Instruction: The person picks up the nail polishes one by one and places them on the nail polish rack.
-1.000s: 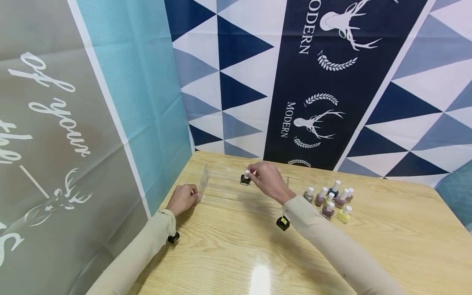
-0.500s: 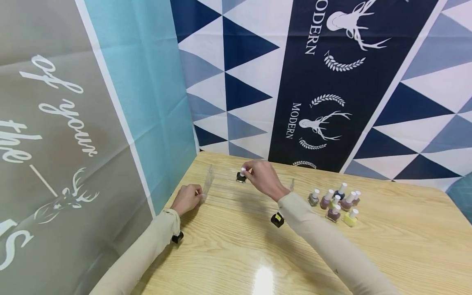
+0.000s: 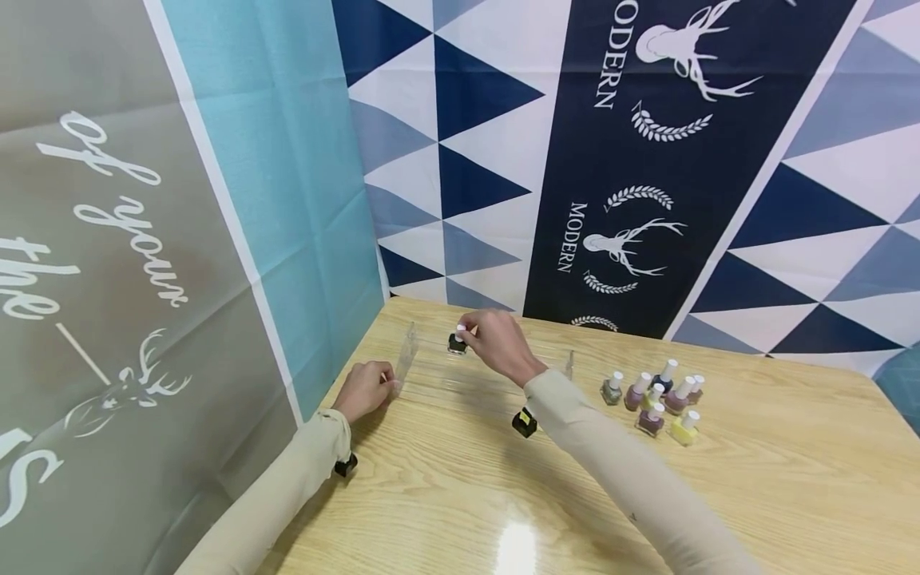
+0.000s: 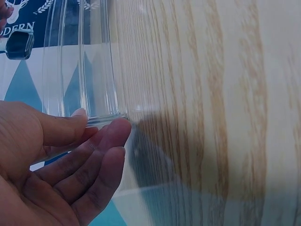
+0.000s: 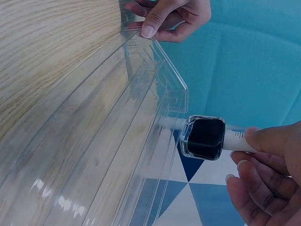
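A clear plastic tiered rack (image 3: pixel 460 375) stands at the back left of the table. My left hand (image 3: pixel 364 389) pinches the rack's left end panel between thumb and fingers, as the left wrist view (image 4: pixel 70 155) also shows. With thumb and fingertips my right hand (image 3: pixel 496 339) holds a bottle of black nail polish (image 5: pixel 206 138) by its white cap. The bottle hangs upright over the rack's back tier, near the left end panel (image 5: pixel 162 70). Whether its base touches the tier cannot be told.
Several nail polish bottles with white caps, in purple, dark blue, yellow and grey-green, stand right of the rack, among them a yellow bottle (image 3: pixel 684 429). Patterned cloth (image 3: pixel 474 144) hangs behind the wooden table (image 3: pixel 431 495), and a grey and teal cloth hangs at the left.
My right hand has moved left along the rack's back with the black nail polish. My left hand keeps its hold on the end panel.
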`<state>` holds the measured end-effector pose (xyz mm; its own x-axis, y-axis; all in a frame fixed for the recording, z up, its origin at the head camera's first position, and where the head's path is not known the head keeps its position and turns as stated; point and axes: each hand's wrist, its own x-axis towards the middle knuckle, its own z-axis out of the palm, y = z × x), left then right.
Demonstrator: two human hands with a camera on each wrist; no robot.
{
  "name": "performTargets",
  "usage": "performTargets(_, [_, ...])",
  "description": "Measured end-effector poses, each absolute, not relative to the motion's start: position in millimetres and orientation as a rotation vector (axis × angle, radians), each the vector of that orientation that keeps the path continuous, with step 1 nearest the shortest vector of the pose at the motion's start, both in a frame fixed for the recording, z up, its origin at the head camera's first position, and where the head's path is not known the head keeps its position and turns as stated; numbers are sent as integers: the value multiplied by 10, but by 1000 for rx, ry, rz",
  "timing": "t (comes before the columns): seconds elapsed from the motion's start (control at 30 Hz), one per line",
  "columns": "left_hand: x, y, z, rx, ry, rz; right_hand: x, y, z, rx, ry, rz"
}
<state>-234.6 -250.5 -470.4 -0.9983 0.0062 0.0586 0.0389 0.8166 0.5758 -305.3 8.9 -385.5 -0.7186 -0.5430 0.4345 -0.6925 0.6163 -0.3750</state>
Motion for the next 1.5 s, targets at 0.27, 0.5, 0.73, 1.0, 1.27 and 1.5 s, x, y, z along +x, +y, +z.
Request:
performTargets(0.27, [-2346, -2522, -4726, -36, -2932, -937, -3097, -26, -3862, 1002, -2567, 769])
performTargets(0.5, [-2342, -2536, -4719, -54, -2934, -925, -3113, -131, -3874, 993, -2565, 784])
performTargets(0.73, [-2341, -2544, -4736, -67, -2937, -921, -3133, -205, -3886, 978, -2594, 786])
performTargets(1.0, [-2359, -2538, -4719, -60, -2957, -898, -3218, -256, -3879, 941, -2614, 783])
performTargets(1.27, [-2365, -2535, -4712, -36, -2970, -895, -3278, -304, -3885, 902, -2629, 811])
performTargets(1.5, [-2362, -2528, -4712, -22, -2971, -911, -3330, -366, -3913, 904, -2638, 802])
